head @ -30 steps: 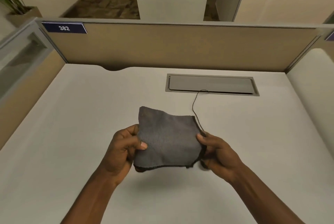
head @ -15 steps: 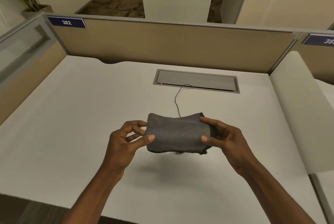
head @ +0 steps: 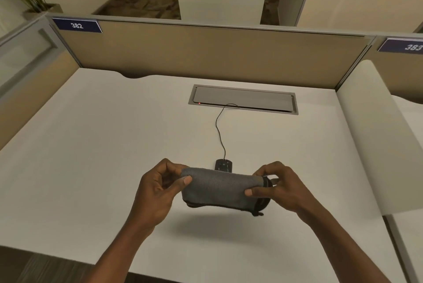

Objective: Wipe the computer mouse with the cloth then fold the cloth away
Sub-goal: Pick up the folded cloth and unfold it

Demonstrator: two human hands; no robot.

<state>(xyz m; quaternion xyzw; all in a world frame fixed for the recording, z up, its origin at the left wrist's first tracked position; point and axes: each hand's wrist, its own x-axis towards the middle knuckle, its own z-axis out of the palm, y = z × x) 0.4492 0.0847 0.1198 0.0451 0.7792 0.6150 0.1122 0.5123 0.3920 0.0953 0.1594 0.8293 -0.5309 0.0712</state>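
Item — grey microfibre cloth with dark stitched edging (head: pixel 223 189), folded into a narrow band; held above the white laminate desk top (head: pixel 91 157), clear of the surface, a shadow being cast beneath it; one end is pinched by the left hand (head: pixel 158 191) between thumb and forefinger, the other end by the right hand (head: pixel 278 187) in the same manner; neither hand is clenched, the remaining fingers being loosely curled.

Item — small black corded computer mouse (head: pixel 223 165); set on the desk just beyond the cloth, partly hidden by its upper edge; apart from both hands; its thin black cable (head: pixel 218 127) is run back to the grey rectangular cable hatch (head: pixel 243 101) let into the desk.

Stage, as judged — the folding of the cloth is in hand; the wiping appears finished, though this cannot be confirmed; the cloth has not yet been laid down.

Hazards, as judged:
- the fold may be lost if either pinch is relaxed, since the layers are held only at the ends and the fabric is limp; the loose dark edge at the right end (head: pixel 261 209) is already seen hanging below;
- an uneven fold may result if the two ends are not brought together squarely;
- the mouse may be nudged, or its cable snagged, if the cloth is carried forward and low — the near end of the mouse lies close behind it;
- the cloth may unfold on being set down if it is dropped rather than placed.
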